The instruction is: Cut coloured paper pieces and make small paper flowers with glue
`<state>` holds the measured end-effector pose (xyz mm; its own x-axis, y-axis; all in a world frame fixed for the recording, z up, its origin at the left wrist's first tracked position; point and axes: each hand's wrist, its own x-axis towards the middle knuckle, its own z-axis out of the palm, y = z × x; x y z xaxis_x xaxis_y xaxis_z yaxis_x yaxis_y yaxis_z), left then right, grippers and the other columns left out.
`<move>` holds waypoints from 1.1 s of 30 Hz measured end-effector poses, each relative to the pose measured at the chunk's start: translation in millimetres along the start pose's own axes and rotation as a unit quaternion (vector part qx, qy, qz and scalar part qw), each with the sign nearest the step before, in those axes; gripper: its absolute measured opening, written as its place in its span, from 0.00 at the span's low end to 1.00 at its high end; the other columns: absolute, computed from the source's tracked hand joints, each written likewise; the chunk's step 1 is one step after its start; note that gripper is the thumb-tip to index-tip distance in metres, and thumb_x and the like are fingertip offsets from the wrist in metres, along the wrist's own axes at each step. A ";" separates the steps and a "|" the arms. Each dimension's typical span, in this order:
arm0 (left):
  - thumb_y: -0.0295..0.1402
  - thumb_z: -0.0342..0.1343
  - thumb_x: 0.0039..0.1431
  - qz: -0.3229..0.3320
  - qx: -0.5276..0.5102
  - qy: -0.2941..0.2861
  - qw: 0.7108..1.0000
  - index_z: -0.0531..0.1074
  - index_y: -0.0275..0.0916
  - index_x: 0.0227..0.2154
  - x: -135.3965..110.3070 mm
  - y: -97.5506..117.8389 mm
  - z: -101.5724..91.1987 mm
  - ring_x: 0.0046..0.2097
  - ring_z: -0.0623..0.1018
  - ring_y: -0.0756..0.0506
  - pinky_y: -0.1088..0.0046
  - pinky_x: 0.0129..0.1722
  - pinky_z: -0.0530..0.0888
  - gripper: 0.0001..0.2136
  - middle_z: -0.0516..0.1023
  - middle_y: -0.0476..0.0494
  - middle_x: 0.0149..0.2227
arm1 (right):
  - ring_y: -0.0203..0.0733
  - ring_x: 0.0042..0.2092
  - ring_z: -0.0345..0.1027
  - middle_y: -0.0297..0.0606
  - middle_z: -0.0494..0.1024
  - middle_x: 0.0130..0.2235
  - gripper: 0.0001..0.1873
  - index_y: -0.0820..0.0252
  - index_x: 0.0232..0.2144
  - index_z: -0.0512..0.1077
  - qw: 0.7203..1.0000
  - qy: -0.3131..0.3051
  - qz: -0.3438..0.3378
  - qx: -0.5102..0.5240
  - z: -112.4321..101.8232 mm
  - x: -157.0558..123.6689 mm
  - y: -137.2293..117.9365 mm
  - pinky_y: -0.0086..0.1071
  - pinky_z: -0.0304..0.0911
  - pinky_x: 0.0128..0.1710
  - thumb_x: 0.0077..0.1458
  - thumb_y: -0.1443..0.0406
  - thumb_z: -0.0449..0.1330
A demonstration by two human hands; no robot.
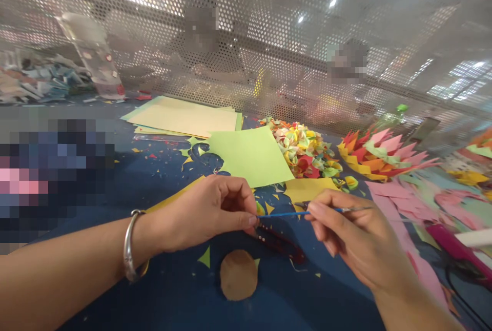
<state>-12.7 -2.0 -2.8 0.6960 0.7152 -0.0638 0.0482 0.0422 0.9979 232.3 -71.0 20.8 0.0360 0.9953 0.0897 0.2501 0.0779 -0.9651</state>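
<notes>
My left hand (226, 205), with a silver bangle at the wrist, has its thumb and forefinger pinched together at the left end of a thin blue stick (282, 214). My right hand (342, 223) grips the same stick farther right, and a greyish thin end sticks out past its fingers. What else the left fingertips may hold is hidden. Below the hands lies a round brown disc (239, 275), like cardboard. A dark red item (286, 246), too blurred to name, is on the table between them. Just beyond the hands is a light green paper sheet (251, 157).
Behind are stacked pale paper sheets (184, 116), a heap of folded colourful paper pieces (303, 146) and a spiky layered paper piece (384, 154). Pink paper (407, 200) and a magenta tool (457, 251) with a cord lie right. A perforated metal screen (269, 39) rises behind the table.
</notes>
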 end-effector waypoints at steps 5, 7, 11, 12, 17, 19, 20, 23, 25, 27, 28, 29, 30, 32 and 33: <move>0.34 0.67 0.55 0.007 0.009 0.020 1.000 0.73 0.37 0.30 2.6 1.2 -3.8 0.32 0.78 0.50 0.74 0.35 0.73 0.08 0.81 0.47 0.29 | 0.29 0.17 0.59 0.30 0.70 0.19 0.18 0.60 0.21 0.75 0.999 0.032 -0.012 0.029 -12.7 6.2 5.6 0.22 0.52 0.14 0.55 0.55 0.69; 0.35 0.67 0.54 0.000 0.018 0.041 0.999 0.74 0.37 0.30 2.9 1.6 -4.5 0.28 0.74 0.52 0.77 0.27 0.68 0.09 0.80 0.47 0.28 | 0.29 0.17 0.59 0.30 0.70 0.19 0.17 0.59 0.22 0.76 0.997 0.057 -0.027 0.034 -17.4 7.7 8.4 0.21 0.52 0.14 0.55 0.55 0.70; 0.39 0.67 0.55 -0.024 -0.010 0.084 0.996 0.72 0.38 0.31 2.3 -0.1 -3.7 0.25 0.71 0.53 0.79 0.21 0.63 0.12 0.80 0.47 0.28 | 0.30 0.18 0.60 0.32 0.73 0.22 0.17 0.58 0.24 0.75 0.993 0.094 -0.045 -0.057 -20.2 2.5 13.1 0.24 0.55 0.17 0.57 0.53 0.68; 0.39 0.67 0.55 -0.029 -0.023 0.094 0.995 0.72 0.38 0.32 2.2 -0.7 -3.3 0.26 0.71 0.52 0.78 0.22 0.64 0.12 0.80 0.46 0.29 | 0.31 0.19 0.61 0.32 0.73 0.22 0.18 0.58 0.24 0.75 0.989 0.094 -0.047 -0.102 -19.3 -0.3 14.0 0.25 0.56 0.18 0.58 0.53 0.67; 0.36 0.67 0.55 -0.025 -0.054 0.126 0.990 0.70 0.38 0.34 2.1 -0.2 -2.1 0.28 0.73 0.51 0.77 0.25 0.67 0.12 0.80 0.48 0.30 | 0.35 0.22 0.63 0.32 0.74 0.24 0.16 0.56 0.29 0.76 0.960 0.058 -0.082 -0.261 -13.1 -14.2 18.1 0.29 0.59 0.24 0.61 0.52 0.62; 0.37 0.68 0.54 -0.026 -0.057 0.131 0.989 0.70 0.38 0.34 2.1 1.0 -1.8 0.29 0.74 0.52 0.77 0.26 0.68 0.13 0.80 0.48 0.29 | 0.35 0.22 0.64 0.32 0.74 0.25 0.15 0.55 0.31 0.76 0.958 0.046 -0.071 -0.274 -12.7 -18.5 19.3 0.30 0.60 0.24 0.62 0.52 0.61; 0.37 0.69 0.54 -0.029 -0.061 0.131 0.989 0.70 0.38 0.34 2.1 1.4 -1.7 0.29 0.74 0.52 0.77 0.26 0.68 0.13 0.80 0.48 0.29 | 0.36 0.22 0.64 0.32 0.74 0.25 0.16 0.55 0.31 0.76 0.959 0.045 -0.060 -0.272 -13.0 -20.6 19.9 0.29 0.60 0.24 0.62 0.51 0.61; 0.40 0.69 0.54 -0.046 -0.069 0.129 0.988 0.70 0.39 0.37 1.7 1.3 -1.4 0.28 0.75 0.52 0.78 0.27 0.68 0.15 0.82 0.47 0.30 | 0.35 0.21 0.65 0.31 0.74 0.24 0.16 0.55 0.32 0.76 0.965 0.060 -0.030 -0.252 -15.4 -27.2 21.5 0.28 0.62 0.23 0.60 0.50 0.62; 0.40 0.69 0.54 -0.055 -0.067 0.127 0.988 0.71 0.40 0.39 1.3 0.4 -0.9 0.29 0.76 0.51 0.78 0.27 0.67 0.16 0.83 0.45 0.32 | 0.35 0.21 0.65 0.31 0.74 0.23 0.16 0.55 0.32 0.77 0.966 0.074 -0.019 -0.247 -17.6 -31.7 23.0 0.27 0.62 0.23 0.59 0.50 0.63; 0.40 0.68 0.55 -0.056 -0.064 0.126 0.988 0.71 0.40 0.40 1.1 -0.5 0.1 0.32 0.78 0.50 0.79 0.27 0.67 0.15 0.83 0.44 0.34 | 0.35 0.21 0.66 0.30 0.74 0.22 0.15 0.55 0.31 0.77 0.963 0.082 -0.011 -0.257 -19.6 -35.6 24.5 0.26 0.62 0.23 0.58 0.51 0.64; 0.40 0.68 0.56 -0.055 -0.063 0.126 0.988 0.72 0.40 0.40 1.0 -0.8 0.7 0.34 0.80 0.49 0.79 0.27 0.68 0.15 0.84 0.43 0.35 | 0.35 0.21 0.66 0.29 0.74 0.21 0.14 0.55 0.31 0.77 0.961 0.084 -0.009 -0.264 -20.5 -37.2 25.1 0.26 0.63 0.23 0.58 0.51 0.63; 0.39 0.68 0.56 -0.055 -0.060 0.128 0.988 0.72 0.40 0.40 0.9 -0.8 1.4 0.36 0.80 0.48 0.79 0.27 0.68 0.14 0.84 0.43 0.36 | 0.35 0.22 0.67 0.29 0.75 0.22 0.14 0.54 0.31 0.77 0.958 0.086 -0.009 -0.273 -21.2 -38.4 25.4 0.26 0.63 0.23 0.58 0.52 0.63; 0.39 0.68 0.56 -0.055 -0.058 0.131 0.988 0.72 0.40 0.41 0.8 -0.7 2.2 0.37 0.80 0.48 0.79 0.28 0.68 0.14 0.84 0.43 0.37 | 0.35 0.22 0.67 0.29 0.75 0.22 0.13 0.54 0.31 0.77 0.954 0.087 -0.013 -0.285 -21.7 -39.4 25.6 0.26 0.63 0.23 0.58 0.52 0.62; 0.38 0.67 0.57 -0.055 -0.052 0.134 0.988 0.72 0.40 0.41 0.5 -0.1 3.5 0.36 0.80 0.48 0.79 0.28 0.68 0.14 0.83 0.44 0.36 | 0.36 0.23 0.67 0.29 0.75 0.23 0.13 0.53 0.30 0.77 0.943 0.086 -0.034 -0.320 -22.4 -40.7 25.5 0.26 0.64 0.24 0.58 0.53 0.63; 0.38 0.67 0.57 -0.056 -0.049 0.133 0.988 0.73 0.40 0.41 0.3 0.3 4.0 0.35 0.79 0.49 0.80 0.27 0.67 0.13 0.83 0.45 0.35 | 0.37 0.24 0.68 0.29 0.75 0.23 0.12 0.53 0.30 0.77 0.936 0.082 -0.048 -0.339 -22.8 -41.1 25.4 0.26 0.64 0.24 0.57 0.53 0.63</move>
<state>-9.6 -4.5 -2.5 0.4761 0.8603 -0.1825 0.0351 0.1887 0.9814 259.2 -111.2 -1.8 0.1171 0.9590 0.2581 0.8148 0.0558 -0.5771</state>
